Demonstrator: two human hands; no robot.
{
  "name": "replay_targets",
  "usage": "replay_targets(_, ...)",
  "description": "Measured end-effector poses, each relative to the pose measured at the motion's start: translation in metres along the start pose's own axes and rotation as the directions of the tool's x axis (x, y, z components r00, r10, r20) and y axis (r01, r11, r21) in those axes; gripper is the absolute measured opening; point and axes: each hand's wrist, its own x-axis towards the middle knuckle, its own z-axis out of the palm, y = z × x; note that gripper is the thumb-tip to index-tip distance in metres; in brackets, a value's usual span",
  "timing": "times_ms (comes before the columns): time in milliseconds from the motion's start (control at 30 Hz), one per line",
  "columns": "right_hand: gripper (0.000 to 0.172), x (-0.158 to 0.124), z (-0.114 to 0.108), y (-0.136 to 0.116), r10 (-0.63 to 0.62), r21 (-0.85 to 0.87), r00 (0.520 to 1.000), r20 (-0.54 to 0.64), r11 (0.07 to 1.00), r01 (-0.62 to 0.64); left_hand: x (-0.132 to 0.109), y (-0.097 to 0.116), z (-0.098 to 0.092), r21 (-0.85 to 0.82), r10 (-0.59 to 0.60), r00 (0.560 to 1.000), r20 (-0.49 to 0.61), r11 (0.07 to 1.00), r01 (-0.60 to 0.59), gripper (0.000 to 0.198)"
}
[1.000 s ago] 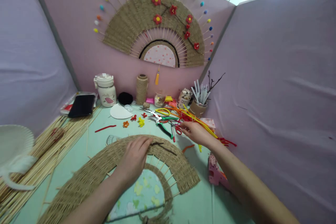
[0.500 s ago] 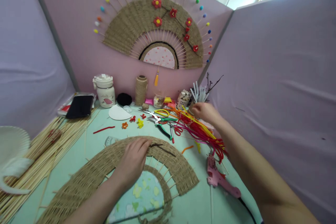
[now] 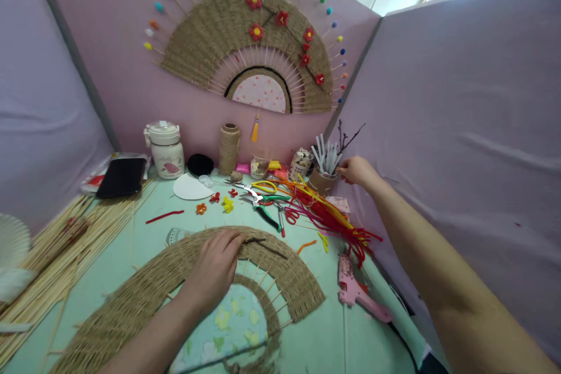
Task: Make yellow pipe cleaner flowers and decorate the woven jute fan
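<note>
A woven fan (image 3: pixel 302 280) lies on the table, with a blue floral cloth panel (image 3: pixel 234 324) in its inner arc. My left hand (image 3: pixel 219 254) rests on its upper band, fingers pressed together over the left end of a thin dark twig (image 3: pixel 272 248). Farther back, my right hand (image 3: pixel 357 170) is at the right side of a twine-wrapped pot (image 3: pixel 321 181). Its fingers are closed near the rim; what they grip, if anything, is hidden. White glue sticks (image 3: pixel 325 155) and dark branches (image 3: pixel 346 139) stand up out of or behind the pot.
Colourful pipe cleaners (image 3: pixel 328 216), green-handled pruners (image 3: pixel 267 216) and a pink glue gun (image 3: pixel 359 292) lie at right. Bamboo sticks (image 3: pixel 65 263) spread at left beside a black phone (image 3: pixel 121 178). Behind stand a white jar (image 3: pixel 169 155) and a twine spool (image 3: pixel 229 149). A decorated fan (image 3: pixel 197 35) hangs above.
My right hand has moved rightward from in front of the pot to its right side, uncovering the pot. The left hand stays on the fan and twig. The view has shifted slightly.
</note>
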Motion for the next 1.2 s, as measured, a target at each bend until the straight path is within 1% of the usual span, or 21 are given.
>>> replay_targets(100,0.017,-0.001,0.006,-0.009,-0.063,-0.115,0.998,0.002,0.991,0.063,0.001,0.0,0.0,-0.004,0.0,1.0,-0.004,1.0,0.0,0.036)
replay_targets(167,0.019,0.001,0.009,-0.014,-0.087,-0.162,0.996,-0.009,0.983,0.085,0.001,0.001,-0.001,-0.009,-0.004,1.0,-0.009,1.0,0.004,0.035)
replay_targets(267,0.024,0.004,0.018,-0.021,-0.115,-0.234,0.99,-0.086,0.968,0.092,0.001,0.001,-0.001,-0.019,-0.012,1.0,-0.017,1.0,0.012,0.034)
replay_targets(333,0.025,0.002,0.027,-0.027,-0.157,-0.308,0.978,-0.14,0.945,0.108,0.001,0.001,-0.002,-0.027,-0.016,1.0,-0.019,1.0,0.015,0.035)
replay_targets(367,0.026,0.001,0.032,-0.03,-0.188,-0.349,0.971,-0.145,0.928,0.127,0.001,0.001,-0.002,-0.031,-0.017,1.0,-0.018,0.999,0.016,0.035)
replay_targets(500,0.03,-0.004,0.052,-0.042,-0.297,-0.455,0.953,-0.06,0.858,0.239,0.001,0.002,-0.002,-0.047,-0.012,1.0,-0.015,0.999,0.012,0.035)
replay_targets(567,0.033,-0.001,0.059,-0.045,-0.302,-0.474,0.952,-0.047,0.846,0.245,0.001,0.002,-0.002,-0.047,-0.016,1.0,-0.015,0.999,0.015,0.034)
replay_targets(633,0.029,0.006,0.061,-0.047,-0.292,-0.482,0.955,-0.05,0.845,0.233,0.0,0.002,-0.002,-0.044,-0.018,1.0,-0.012,0.999,0.017,0.033)
replay_targets(700,0.025,0.013,0.061,-0.049,-0.287,-0.483,0.956,-0.062,0.847,0.223,0.0,0.001,-0.002,-0.045,-0.014,1.0,-0.008,0.999,0.014,0.033)
replay_targets(800,0.027,0.023,0.056,-0.05,-0.279,-0.483,0.955,-0.102,0.853,0.197,0.0,0.001,-0.001,-0.056,-0.02,1.0,-0.01,0.998,0.02,0.033)
replay_targets(867,0.027,0.027,0.051,-0.05,-0.265,-0.468,0.95,-0.164,0.869,0.161,0.0,0.001,-0.001,-0.065,-0.03,0.999,-0.014,0.998,0.029,0.032)
replay_targets(967,0.028,0.031,0.043,-0.047,-0.261,-0.411,0.924,-0.279,0.902,0.131,0.001,0.001,-0.001,-0.072,-0.033,0.999,-0.011,0.997,0.032,0.032)
replay_targets(1100,0.027,0.037,0.029,-0.042,-0.299,-0.303,0.886,-0.354,0.933,0.194,0.002,0.001,-0.001,-0.083,-0.034,0.999,-0.013,0.996,0.033,0.031)
replay_targets(1200,0.026,0.043,0.017,-0.032,-0.311,-0.177,0.866,-0.392,0.949,0.261,0.002,0.002,-0.001,-0.097,-0.031,0.999,-0.03,0.995,0.028,0.03)
